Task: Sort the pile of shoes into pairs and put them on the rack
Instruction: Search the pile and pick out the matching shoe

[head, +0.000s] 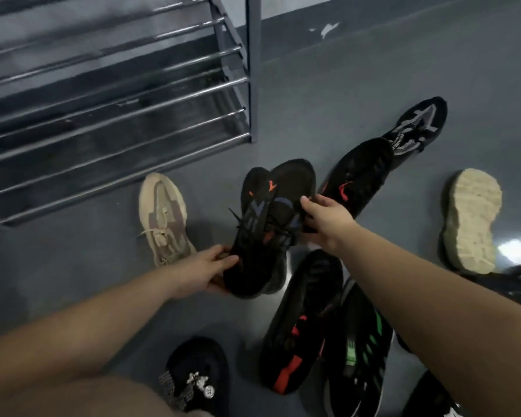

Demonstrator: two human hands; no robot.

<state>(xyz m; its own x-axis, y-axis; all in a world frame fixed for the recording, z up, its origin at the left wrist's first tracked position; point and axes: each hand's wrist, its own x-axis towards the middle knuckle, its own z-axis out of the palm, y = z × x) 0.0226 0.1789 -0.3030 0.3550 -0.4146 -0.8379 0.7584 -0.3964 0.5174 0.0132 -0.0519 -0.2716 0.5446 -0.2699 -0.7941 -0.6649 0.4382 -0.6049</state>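
Observation:
Two black sneakers with orange and blue marks (pixel 268 212) are held side by side above the floor, toes pointing toward the rack. My left hand (pixel 205 272) grips them at the heel end. My right hand (pixel 325 218) holds the right one at its side near the laces. The metal shoe rack (pixel 118 94), with bare chrome bars, stands at the upper left. Loose on the floor lie a beige sneaker (pixel 166 218), two black sneakers with red marks (pixel 358 179) (pixel 301 323), a black-and-green one (pixel 361 356) and a beige shoe sole-up (pixel 469 221).
A black sneaker with grey pattern (pixel 415 127) lies at the far right of the pile. Another black shoe with metal trim (pixel 193 377) sits near my knee. The grey floor meets a wall behind the rack.

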